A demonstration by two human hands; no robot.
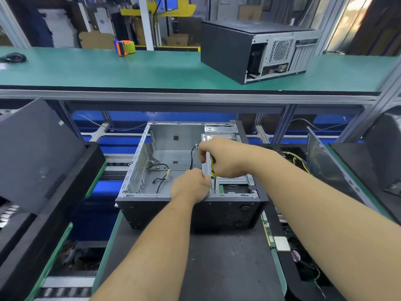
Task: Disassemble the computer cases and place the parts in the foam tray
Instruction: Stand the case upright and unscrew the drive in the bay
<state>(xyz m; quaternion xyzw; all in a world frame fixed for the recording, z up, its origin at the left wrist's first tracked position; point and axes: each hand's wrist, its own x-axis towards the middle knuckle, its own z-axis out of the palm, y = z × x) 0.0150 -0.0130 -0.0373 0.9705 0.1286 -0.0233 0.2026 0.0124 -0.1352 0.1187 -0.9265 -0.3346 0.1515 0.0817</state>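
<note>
1. Right hand (225, 158): fingers curled round a yellow-and-black screwdriver (212, 168), shaft pointing straight down to the drive-cage bracket (230, 181) at the case's 4 o'clock corner.
2. Left hand (191, 185): fingers clenched at the bracket's left edge, just beside the screwdriver shaft; what they pinch cannot be made out.
3. Open computer case (186, 170), centre of view, lies on its side on a dark mat (227, 263), side panel off. Inside: bare grey sheet-metal floor, loose black cables (161, 181) at 8 o'clock, one black cable rising by the right hand's knuckles. Interior left half is open room; right half is taken up by the metal cage.
4. Case walls: perforated, folded steel, black plastic front face toward the viewer.
5. Black foam tray (288, 276) at 4 o'clock of the case, holding a circuit board with a square silver chip (282, 243); yellow wires farther back.
6. Dark panels lean at 9 o'clock.
7. Green-topped shelf (108, 70) at 12 o'clock carries a second closed case (256, 51) and an orange-green tape dispenser (124, 47).
</note>
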